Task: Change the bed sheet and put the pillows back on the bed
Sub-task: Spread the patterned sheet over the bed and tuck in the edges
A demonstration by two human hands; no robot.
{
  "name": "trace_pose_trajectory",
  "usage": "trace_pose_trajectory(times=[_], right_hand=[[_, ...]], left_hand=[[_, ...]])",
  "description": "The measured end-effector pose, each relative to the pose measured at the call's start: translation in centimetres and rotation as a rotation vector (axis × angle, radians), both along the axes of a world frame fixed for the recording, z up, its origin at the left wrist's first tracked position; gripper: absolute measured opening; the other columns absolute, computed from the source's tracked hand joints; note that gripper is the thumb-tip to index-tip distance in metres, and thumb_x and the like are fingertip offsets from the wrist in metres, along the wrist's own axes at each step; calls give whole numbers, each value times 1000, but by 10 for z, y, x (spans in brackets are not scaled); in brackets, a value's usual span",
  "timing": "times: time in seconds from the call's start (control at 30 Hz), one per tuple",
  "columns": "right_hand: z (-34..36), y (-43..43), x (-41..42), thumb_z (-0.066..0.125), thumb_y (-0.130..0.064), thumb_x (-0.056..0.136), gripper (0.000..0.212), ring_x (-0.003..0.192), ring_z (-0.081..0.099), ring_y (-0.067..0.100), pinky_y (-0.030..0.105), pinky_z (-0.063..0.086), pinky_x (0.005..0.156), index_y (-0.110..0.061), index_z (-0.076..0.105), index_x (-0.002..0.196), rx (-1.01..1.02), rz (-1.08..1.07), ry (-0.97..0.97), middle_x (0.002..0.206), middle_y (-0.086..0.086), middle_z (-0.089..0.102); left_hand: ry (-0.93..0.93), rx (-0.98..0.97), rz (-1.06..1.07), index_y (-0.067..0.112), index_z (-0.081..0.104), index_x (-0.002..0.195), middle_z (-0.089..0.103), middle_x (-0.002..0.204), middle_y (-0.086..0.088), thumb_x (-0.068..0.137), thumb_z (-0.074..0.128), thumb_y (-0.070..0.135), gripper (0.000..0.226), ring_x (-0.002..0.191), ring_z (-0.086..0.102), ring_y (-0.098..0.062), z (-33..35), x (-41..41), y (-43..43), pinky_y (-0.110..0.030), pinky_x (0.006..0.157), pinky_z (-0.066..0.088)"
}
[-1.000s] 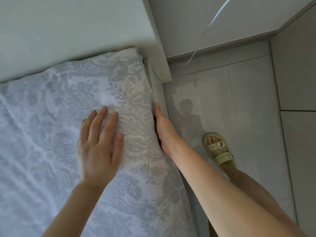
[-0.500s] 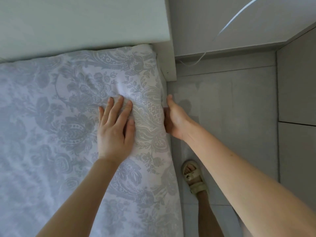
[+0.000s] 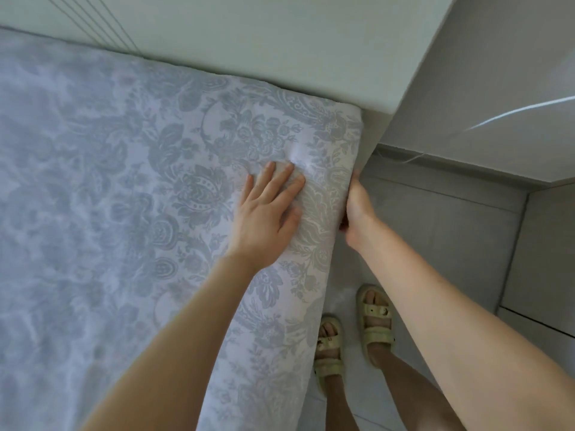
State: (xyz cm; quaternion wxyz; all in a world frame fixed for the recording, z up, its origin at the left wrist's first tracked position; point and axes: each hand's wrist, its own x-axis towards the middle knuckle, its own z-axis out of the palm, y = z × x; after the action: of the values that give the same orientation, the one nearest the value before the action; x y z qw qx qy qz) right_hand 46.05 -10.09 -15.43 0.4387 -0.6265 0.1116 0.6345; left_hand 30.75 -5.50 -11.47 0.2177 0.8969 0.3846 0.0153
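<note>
A pale sheet with a grey floral pattern [image 3: 130, 188] covers the mattress up to its top right corner. My left hand [image 3: 267, 209] lies flat on the sheet near that corner, fingers straight and spread, pressing the fabric down. My right hand [image 3: 357, 209] is at the mattress's right side edge, thumb up along the sheet; its fingers go down the side of the mattress and are hidden. No pillows are in view.
The white headboard [image 3: 280, 42] runs along the top of the bed. A white cabinet side [image 3: 466, 57] stands to the right of it, with a thin cable [image 3: 522, 108] across it. My feet in pale green sandals [image 3: 375, 321] stand on the grey tiled floor [image 3: 451, 219].
The view has swung so more of the bed shows on the left. Both hands stay at the same corner; my second foot has come into view beside the first.
</note>
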Motion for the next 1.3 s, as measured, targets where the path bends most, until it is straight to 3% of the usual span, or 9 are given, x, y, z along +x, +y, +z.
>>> trace_pose_trajectory(times=[0.3,0.47,0.57,0.7,0.83,1.0,1.1,1.2,1.3], right_hand=[[0,14,31,29,-55,94,53,72,61,26,37,45,80,-15,61,80,-173,648,-254,84,10,66],[38,23,55,38,-36,90,46,101,61,40,40,47,85,0,64,106,-358,1042,-1236,109,24,64],[87,18,4,43,-29,94,38,77,62,40,35,38,64,1,65,86,121,849,-1777,81,24,65],[99,-2,-147,53,-55,84,56,115,53,37,51,40,93,-21,58,128,943,1488,-1599,125,17,59],[65,-65,-220,35,-74,84,79,147,-5,32,63,0,111,-42,6,150,771,2452,-1464,160,7,-4],[67,-152,-191,33,-72,87,80,146,-6,33,57,12,113,-38,-2,151,408,2700,-1457,159,8,-12],[104,-175,-209,37,-57,94,57,133,39,30,40,41,91,-26,38,141,235,2804,-1462,147,11,37],[131,-197,-255,38,-40,99,32,82,55,19,29,42,68,-17,59,104,434,2735,-1538,93,-2,61],[135,-228,-311,38,-49,97,32,62,43,15,26,33,54,-19,49,91,698,2772,-1621,76,-4,53]], left_hand=[[2,49,288,18,59,128,42,145,-12,92,43,36,43,138,33,-32,10,-56,-48,-53,109,32],[72,-18,579,22,54,133,39,148,-10,93,44,39,44,140,29,-31,18,-112,-89,-47,108,33],[194,-79,859,26,41,142,22,156,-6,97,46,36,46,146,12,-25,24,-147,-116,-45,115,25],[449,-266,1188,32,18,150,2,160,-8,98,32,46,55,146,0,-30,27,-209,-159,-51,117,11],[574,-551,1391,40,4,150,-5,160,-6,96,25,56,60,145,-2,-37,12,-273,-248,-57,113,16],[378,-690,1136,35,-3,151,-13,159,0,101,26,38,58,147,-5,-25,10,-299,-386,-36,111,32],[268,-731,1149,25,33,145,25,155,4,98,35,26,48,142,26,-22,24,-316,-428,-30,99,40],[58,-579,1526,13,52,73,57,74,-1,95,42,20,25,77,60,-26,41,-335,-465,-29,54,33],[-105,-615,2089,5,54,68,58,70,-13,97,42,20,35,61,49,-25,37,-365,-516,-30,56,34]])
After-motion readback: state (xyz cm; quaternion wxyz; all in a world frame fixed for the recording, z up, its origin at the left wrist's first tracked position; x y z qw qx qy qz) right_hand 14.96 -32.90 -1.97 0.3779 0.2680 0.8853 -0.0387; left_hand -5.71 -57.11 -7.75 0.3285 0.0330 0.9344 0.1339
